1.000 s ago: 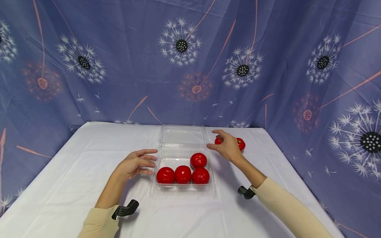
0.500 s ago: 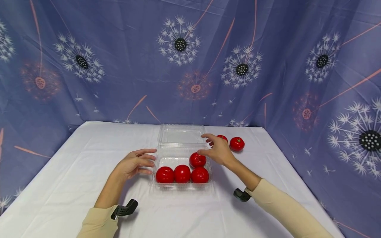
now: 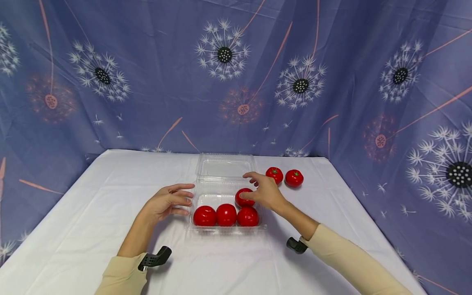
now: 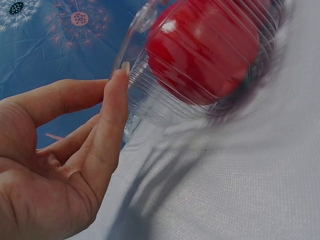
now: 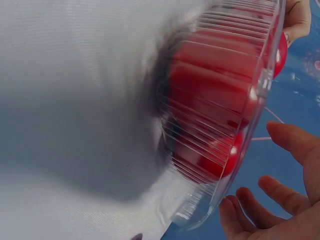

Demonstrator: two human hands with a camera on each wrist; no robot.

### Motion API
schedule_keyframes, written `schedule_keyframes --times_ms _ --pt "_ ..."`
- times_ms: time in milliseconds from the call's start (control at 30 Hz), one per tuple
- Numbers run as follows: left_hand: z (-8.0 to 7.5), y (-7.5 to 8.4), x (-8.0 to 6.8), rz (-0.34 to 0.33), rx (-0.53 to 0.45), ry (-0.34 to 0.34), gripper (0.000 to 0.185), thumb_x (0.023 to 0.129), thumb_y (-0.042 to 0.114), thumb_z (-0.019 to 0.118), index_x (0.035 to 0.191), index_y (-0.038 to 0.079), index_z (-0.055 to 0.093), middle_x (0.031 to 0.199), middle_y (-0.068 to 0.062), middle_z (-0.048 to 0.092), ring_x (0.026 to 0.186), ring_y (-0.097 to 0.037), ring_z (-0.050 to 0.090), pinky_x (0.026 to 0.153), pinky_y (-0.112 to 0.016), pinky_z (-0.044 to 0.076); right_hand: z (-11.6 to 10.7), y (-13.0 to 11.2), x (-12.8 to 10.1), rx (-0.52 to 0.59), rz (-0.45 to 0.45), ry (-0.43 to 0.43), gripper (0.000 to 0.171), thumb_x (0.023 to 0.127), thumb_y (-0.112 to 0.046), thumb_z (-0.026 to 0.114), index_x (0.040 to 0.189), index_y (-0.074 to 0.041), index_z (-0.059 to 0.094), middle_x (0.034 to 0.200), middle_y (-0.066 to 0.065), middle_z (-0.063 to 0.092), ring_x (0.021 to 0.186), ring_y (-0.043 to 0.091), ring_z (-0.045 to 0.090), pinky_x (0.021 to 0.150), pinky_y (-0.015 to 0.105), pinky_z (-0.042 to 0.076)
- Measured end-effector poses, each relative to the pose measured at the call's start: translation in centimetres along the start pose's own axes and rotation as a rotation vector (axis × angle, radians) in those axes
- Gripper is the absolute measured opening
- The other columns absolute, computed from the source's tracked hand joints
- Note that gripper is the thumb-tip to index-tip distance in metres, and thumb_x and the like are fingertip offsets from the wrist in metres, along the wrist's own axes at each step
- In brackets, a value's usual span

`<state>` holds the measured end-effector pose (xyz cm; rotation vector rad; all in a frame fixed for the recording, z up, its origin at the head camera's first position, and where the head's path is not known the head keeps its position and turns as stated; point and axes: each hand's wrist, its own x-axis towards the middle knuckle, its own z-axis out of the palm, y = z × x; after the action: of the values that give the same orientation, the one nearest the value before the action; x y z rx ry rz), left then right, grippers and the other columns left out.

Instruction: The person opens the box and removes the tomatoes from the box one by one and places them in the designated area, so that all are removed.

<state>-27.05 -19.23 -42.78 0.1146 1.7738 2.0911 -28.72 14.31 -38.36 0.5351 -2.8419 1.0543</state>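
Right grip (image 3: 266, 192): fingers apart and relaxed, over the fourth round red tomato (image 3: 243, 197) in the clear plastic clamshell container (image 3: 215, 196); contact cannot be confirmed. Left grip (image 3: 167, 202): fingers apart, fingertip against the container's left wall. Two loose red tomatoes (image 3: 274, 174) lie on the white tabletop (image 3: 92, 213) beyond the right grip.

Clear ribbed plastic box (image 3: 221, 192); glossy tomatoes (image 3: 226, 215).

Open clear clamshell box (image 3: 225, 192) holds four glossy red tomatoes (image 3: 226, 214).
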Motion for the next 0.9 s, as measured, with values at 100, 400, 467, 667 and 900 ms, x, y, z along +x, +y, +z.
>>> schedule_keyframes --times_ms 100,400,467,667,900 --pt "-0.1 0.0 0.0 0.006 0.002 -0.009 0.068 0.090 -0.002 0.064 0.152 -0.006 0.037 0.114 -0.010 0.065 0.084 -0.016 0.070 0.072 -0.037 0.065 0.2 0.0 0.0 -0.013 0.008 -0.004 0.054 0.079 -0.023 0.086 0.128 -0.015 0.068 0.114 0.014 0.071 0.107 0.036 0.064 0.080 0.039 0.059" --pt "-0.2 0.0 0.0 0.000 0.000 -0.008 0.066 0.090 -0.002 0.064 0.151 -0.005 0.039 0.114 -0.010 0.065 0.083 -0.015 0.070 0.071 -0.036 0.065 0.7 0.1 -0.3 -0.062 -0.003 -0.029 0.050 0.078 -0.026 0.088 0.123 -0.015 0.070 0.112 0.012 0.073 0.104 0.029 0.065 0.085 0.042 0.058" --pt "-0.1 0.1 -0.1 0.001 -0.002 -0.011 0.066 0.090 -0.001 0.064 0.151 -0.005 0.039 0.114 -0.010 0.065 0.083 -0.015 0.071 0.071 -0.036 0.065 0.8 0.2 -0.2 -0.069 -0.016 -0.033 0.050 0.078 -0.027 0.088 0.123 -0.015 0.070 0.113 0.012 0.073 0.106 0.029 0.066 0.087 0.043 0.059" --pt "-0.1 0.1 -0.2 0.003 -0.008 -0.014 0.066 0.090 -0.001 0.065 0.151 -0.004 0.039 0.114 -0.010 0.065 0.083 -0.015 0.071 0.071 -0.036 0.065 0.9 0.4 -0.1 -0.085 -0.059 -0.047 0.050 0.078 -0.028 0.088 0.122 -0.011 0.070 0.115 0.011 0.074 0.107 0.031 0.066 0.088 0.045 0.059" --pt "-0.1 0.1 -0.1 -0.003 -0.006 -0.009 0.067 0.090 -0.003 0.065 0.151 -0.006 0.039 0.115 -0.012 0.064 0.082 -0.015 0.071 0.070 -0.036 0.065 1.2 0.6 0.0 -0.125 -0.091 -0.055 0.053 0.076 -0.030 0.088 0.121 -0.007 0.071 0.113 0.011 0.074 0.105 0.030 0.064 0.089 0.044 0.055"
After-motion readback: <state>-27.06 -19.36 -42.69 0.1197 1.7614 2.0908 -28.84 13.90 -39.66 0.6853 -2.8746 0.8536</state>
